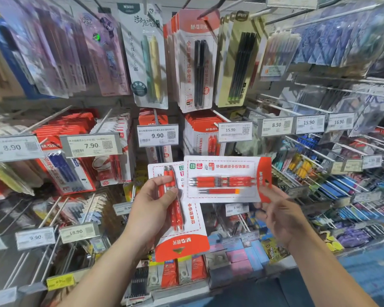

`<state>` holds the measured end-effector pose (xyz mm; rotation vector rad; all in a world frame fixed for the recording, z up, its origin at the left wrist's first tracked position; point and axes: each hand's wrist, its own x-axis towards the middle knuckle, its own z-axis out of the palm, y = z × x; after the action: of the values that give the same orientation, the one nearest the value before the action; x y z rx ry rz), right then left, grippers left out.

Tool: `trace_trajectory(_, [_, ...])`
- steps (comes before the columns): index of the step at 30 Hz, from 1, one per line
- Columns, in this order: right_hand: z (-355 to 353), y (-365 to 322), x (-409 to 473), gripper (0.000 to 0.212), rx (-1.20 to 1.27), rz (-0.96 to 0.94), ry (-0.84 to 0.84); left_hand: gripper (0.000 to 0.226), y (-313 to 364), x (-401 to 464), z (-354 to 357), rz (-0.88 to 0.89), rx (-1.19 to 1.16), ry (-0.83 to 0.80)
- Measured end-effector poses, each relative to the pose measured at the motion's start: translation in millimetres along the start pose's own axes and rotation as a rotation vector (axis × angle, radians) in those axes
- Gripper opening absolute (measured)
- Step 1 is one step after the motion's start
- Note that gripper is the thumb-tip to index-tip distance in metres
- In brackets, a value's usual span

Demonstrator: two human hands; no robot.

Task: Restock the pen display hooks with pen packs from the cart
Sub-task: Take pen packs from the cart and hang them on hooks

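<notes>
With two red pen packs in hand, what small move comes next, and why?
Probably turn the sideways red-and-white pen pack upright with the right hand: its red header points right, away from the hook holding matching red packs under the 15.90 tag. The left hand grips the upside-down second pack.

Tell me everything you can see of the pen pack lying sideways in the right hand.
The sideways pen pack is a white card with a red header end pointing right, under a clear blister holding red pens and one thinner refill. It is held flat-on, horizontal, overlapping the upside-down pack in the left hand. The right hand pinches its red end.
</notes>
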<state>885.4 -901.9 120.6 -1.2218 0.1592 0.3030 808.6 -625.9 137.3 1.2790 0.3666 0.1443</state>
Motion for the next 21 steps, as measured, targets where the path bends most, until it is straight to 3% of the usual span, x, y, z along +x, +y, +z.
trace_trajectory(4, [-1,-6,8,0.03,0.302,-0.035,0.035,0.022,3,-2,-6,0.005,0.017,0.013])
trace_trajectory(8, [4,1,18,0.062,0.258,-0.103,0.059,0.022,8,-6,-8,0.005,0.001,0.034])
trace_trajectory(12, [22,0,30,0.044,0.155,-0.102,0.127,0.023,11,-8,-8,0.008,0.0,0.051])
trace_trajectory(16, [46,-9,37,0.028,-0.109,-0.172,0.045,0.022,11,-8,-6,0.001,-0.011,0.065])
trace_trajectory(21, [72,-30,49,0.016,-0.135,-0.274,-0.086,0.021,11,-8,-5,0.006,-0.023,0.077])
